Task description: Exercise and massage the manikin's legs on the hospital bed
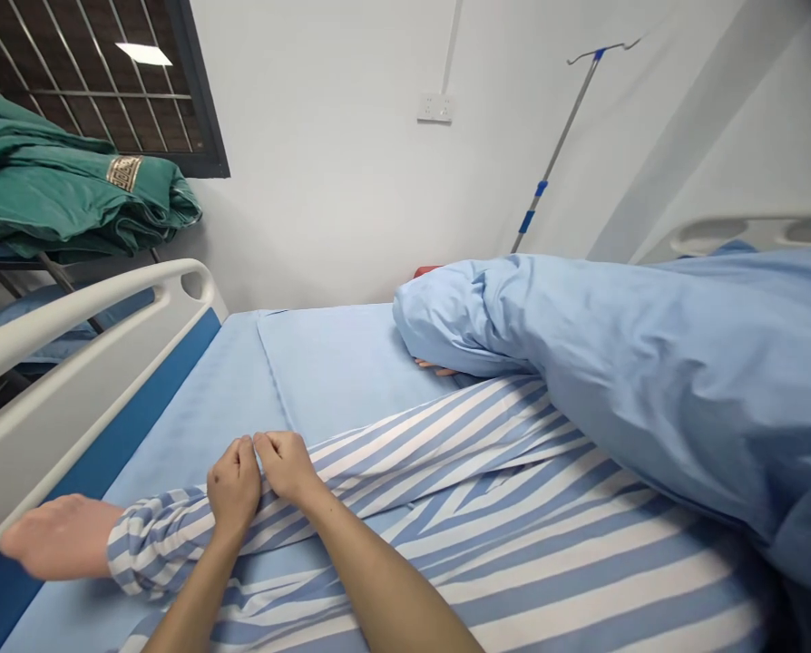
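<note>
- A blue-and-white striped cloth trouser leg (392, 453) is laid on a light-blue fabric sheet (337, 349), aligned from 8 to 2 o'clock.
- The bare left hand (234, 485) and bare right hand (287, 467) are curled into fists, rested side by side on it; whether cloth is gripped cannot be told.
- A bare foot (65, 535) is exposed at 8 o'clock.
- A crumpled light-blue fabric quilt (623, 345) is draped at 2 o'clock.
</note>
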Action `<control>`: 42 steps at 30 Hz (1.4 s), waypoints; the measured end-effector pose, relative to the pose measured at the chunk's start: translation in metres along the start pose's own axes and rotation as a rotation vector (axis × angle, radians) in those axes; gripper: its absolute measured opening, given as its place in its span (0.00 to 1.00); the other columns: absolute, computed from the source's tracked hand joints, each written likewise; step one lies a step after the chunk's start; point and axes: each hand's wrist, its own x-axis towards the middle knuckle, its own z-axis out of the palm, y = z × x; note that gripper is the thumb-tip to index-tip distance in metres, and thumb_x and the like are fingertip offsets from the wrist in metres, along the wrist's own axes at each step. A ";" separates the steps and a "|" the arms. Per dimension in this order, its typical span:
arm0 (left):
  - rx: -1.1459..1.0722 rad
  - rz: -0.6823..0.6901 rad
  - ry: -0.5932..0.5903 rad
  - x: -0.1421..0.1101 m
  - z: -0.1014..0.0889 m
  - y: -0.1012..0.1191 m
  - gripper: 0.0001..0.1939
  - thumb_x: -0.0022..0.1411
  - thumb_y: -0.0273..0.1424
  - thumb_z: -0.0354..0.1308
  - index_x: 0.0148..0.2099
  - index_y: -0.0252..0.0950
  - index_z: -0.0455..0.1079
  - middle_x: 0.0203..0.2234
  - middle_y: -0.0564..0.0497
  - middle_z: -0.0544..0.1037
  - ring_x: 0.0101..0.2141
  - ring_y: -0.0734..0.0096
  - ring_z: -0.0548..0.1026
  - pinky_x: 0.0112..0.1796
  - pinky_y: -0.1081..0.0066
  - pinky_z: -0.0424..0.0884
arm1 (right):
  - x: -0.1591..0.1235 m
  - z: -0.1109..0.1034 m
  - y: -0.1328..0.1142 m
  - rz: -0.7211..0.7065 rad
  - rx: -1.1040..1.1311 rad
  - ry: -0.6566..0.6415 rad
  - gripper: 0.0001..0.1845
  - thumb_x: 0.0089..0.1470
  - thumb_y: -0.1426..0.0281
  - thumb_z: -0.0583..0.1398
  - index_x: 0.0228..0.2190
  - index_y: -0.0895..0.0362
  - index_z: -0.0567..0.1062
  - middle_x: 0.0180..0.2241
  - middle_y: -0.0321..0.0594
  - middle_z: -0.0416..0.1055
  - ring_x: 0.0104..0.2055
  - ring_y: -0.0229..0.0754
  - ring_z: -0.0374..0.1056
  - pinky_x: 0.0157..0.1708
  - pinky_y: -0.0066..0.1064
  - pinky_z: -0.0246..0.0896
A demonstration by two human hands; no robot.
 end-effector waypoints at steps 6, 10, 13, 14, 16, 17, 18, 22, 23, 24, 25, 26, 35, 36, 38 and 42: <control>-0.266 -0.130 0.041 0.013 0.005 0.033 0.16 0.56 0.38 0.45 0.20 0.37 0.55 0.13 0.59 0.57 0.20 0.77 0.57 0.24 0.73 0.53 | 0.004 -0.003 -0.001 0.035 0.196 0.061 0.23 0.56 0.61 0.47 0.14 0.58 0.58 0.15 0.30 0.51 0.20 0.32 0.50 0.20 0.24 0.44; -0.482 -0.273 0.155 0.012 0.017 0.050 0.14 0.55 0.37 0.46 0.20 0.38 0.53 0.13 0.60 0.55 0.18 0.78 0.55 0.22 0.74 0.54 | 0.007 -0.007 -0.004 0.100 0.352 0.104 0.23 0.55 0.60 0.47 0.14 0.57 0.58 0.15 0.30 0.51 0.20 0.32 0.49 0.19 0.24 0.44; -0.358 -0.269 0.144 0.004 0.025 0.041 0.14 0.55 0.35 0.47 0.20 0.37 0.55 0.14 0.59 0.59 0.21 0.78 0.57 0.23 0.73 0.55 | 0.006 -0.008 -0.005 0.123 0.330 0.132 0.22 0.54 0.60 0.48 0.14 0.57 0.57 0.15 0.30 0.50 0.20 0.32 0.48 0.19 0.24 0.44; -0.328 -0.237 0.126 0.002 0.027 0.037 0.14 0.55 0.35 0.47 0.20 0.37 0.56 0.14 0.59 0.59 0.21 0.78 0.57 0.24 0.73 0.55 | 0.006 -0.008 -0.005 0.123 0.314 0.133 0.22 0.54 0.60 0.48 0.14 0.57 0.57 0.15 0.30 0.50 0.20 0.32 0.48 0.19 0.24 0.44; -0.307 -0.173 0.106 -0.001 0.028 0.030 0.14 0.57 0.35 0.46 0.21 0.37 0.56 0.15 0.58 0.61 0.22 0.77 0.57 0.24 0.74 0.55 | 0.005 -0.008 -0.006 0.119 0.292 0.128 0.22 0.54 0.60 0.48 0.14 0.57 0.57 0.15 0.30 0.50 0.21 0.32 0.49 0.19 0.24 0.44; -0.301 -0.154 0.106 -0.001 0.029 0.027 0.14 0.57 0.35 0.46 0.21 0.37 0.57 0.15 0.58 0.61 0.22 0.77 0.57 0.24 0.74 0.55 | 0.005 -0.008 -0.006 0.117 0.286 0.128 0.22 0.54 0.59 0.48 0.14 0.57 0.57 0.15 0.31 0.50 0.21 0.32 0.49 0.19 0.24 0.45; -0.290 -0.147 0.102 -0.001 0.029 0.026 0.14 0.58 0.36 0.45 0.21 0.37 0.57 0.15 0.58 0.62 0.22 0.77 0.58 0.24 0.74 0.54 | 0.005 -0.009 -0.005 0.117 0.281 0.129 0.22 0.54 0.59 0.48 0.14 0.57 0.57 0.15 0.31 0.51 0.21 0.32 0.49 0.19 0.24 0.45; -0.243 -0.148 0.079 -0.001 0.027 0.029 0.15 0.59 0.36 0.44 0.21 0.37 0.56 0.15 0.58 0.62 0.21 0.76 0.58 0.25 0.73 0.54 | 0.005 -0.007 -0.003 0.118 0.274 0.121 0.22 0.54 0.58 0.48 0.15 0.57 0.58 0.16 0.31 0.50 0.21 0.32 0.49 0.20 0.24 0.46; -0.236 -0.145 0.072 -0.001 0.026 0.030 0.15 0.59 0.35 0.44 0.21 0.38 0.56 0.15 0.57 0.62 0.21 0.76 0.58 0.25 0.73 0.54 | 0.005 -0.006 -0.003 0.116 0.276 0.119 0.22 0.54 0.58 0.48 0.15 0.57 0.57 0.16 0.31 0.50 0.21 0.32 0.49 0.20 0.24 0.46; -0.231 -0.139 0.069 -0.001 0.025 0.031 0.15 0.59 0.35 0.43 0.21 0.38 0.57 0.15 0.57 0.62 0.21 0.76 0.58 0.26 0.73 0.54 | 0.005 -0.005 -0.002 0.113 0.278 0.116 0.21 0.53 0.59 0.48 0.15 0.57 0.57 0.16 0.31 0.50 0.21 0.32 0.48 0.20 0.24 0.46; -0.227 -0.130 0.066 -0.001 0.025 0.032 0.15 0.59 0.35 0.43 0.22 0.38 0.57 0.16 0.57 0.63 0.21 0.76 0.59 0.26 0.73 0.54 | 0.006 -0.004 -0.002 0.113 0.277 0.115 0.21 0.53 0.59 0.48 0.15 0.57 0.57 0.16 0.31 0.50 0.21 0.32 0.48 0.20 0.24 0.46; -0.224 -0.121 0.063 -0.001 0.024 0.033 0.15 0.60 0.35 0.43 0.22 0.38 0.57 0.16 0.57 0.63 0.21 0.76 0.59 0.27 0.73 0.54 | 0.006 -0.004 -0.002 0.120 0.273 0.114 0.21 0.54 0.59 0.48 0.15 0.57 0.56 0.16 0.30 0.50 0.21 0.32 0.48 0.20 0.24 0.46; -0.133 -0.062 0.016 -0.005 0.026 0.035 0.18 0.61 0.36 0.41 0.20 0.37 0.52 0.14 0.57 0.58 0.21 0.76 0.56 0.26 0.73 0.50 | 0.011 -0.046 -0.014 0.030 -0.143 0.044 0.23 0.55 0.61 0.47 0.13 0.57 0.58 0.14 0.30 0.49 0.20 0.32 0.49 0.20 0.25 0.42; -0.116 -0.055 0.018 -0.005 0.027 0.035 0.18 0.61 0.37 0.41 0.20 0.37 0.51 0.13 0.58 0.57 0.20 0.76 0.55 0.26 0.73 0.50 | 0.009 -0.051 -0.012 0.029 -0.155 0.054 0.24 0.56 0.60 0.46 0.13 0.57 0.57 0.14 0.30 0.49 0.20 0.32 0.49 0.20 0.25 0.42; -0.094 -0.042 0.012 -0.006 0.028 0.036 0.19 0.61 0.37 0.41 0.19 0.37 0.50 0.13 0.58 0.56 0.20 0.76 0.55 0.26 0.73 0.50 | 0.004 -0.056 -0.005 0.040 -0.184 0.085 0.24 0.56 0.60 0.46 0.13 0.57 0.56 0.14 0.30 0.48 0.20 0.31 0.48 0.20 0.25 0.41; -0.065 -0.006 0.001 -0.006 0.029 0.038 0.18 0.60 0.37 0.42 0.19 0.37 0.51 0.13 0.58 0.56 0.20 0.76 0.55 0.26 0.73 0.50 | -0.003 -0.054 0.007 0.036 -0.237 0.129 0.24 0.57 0.61 0.46 0.13 0.57 0.57 0.15 0.30 0.49 0.20 0.32 0.48 0.21 0.26 0.41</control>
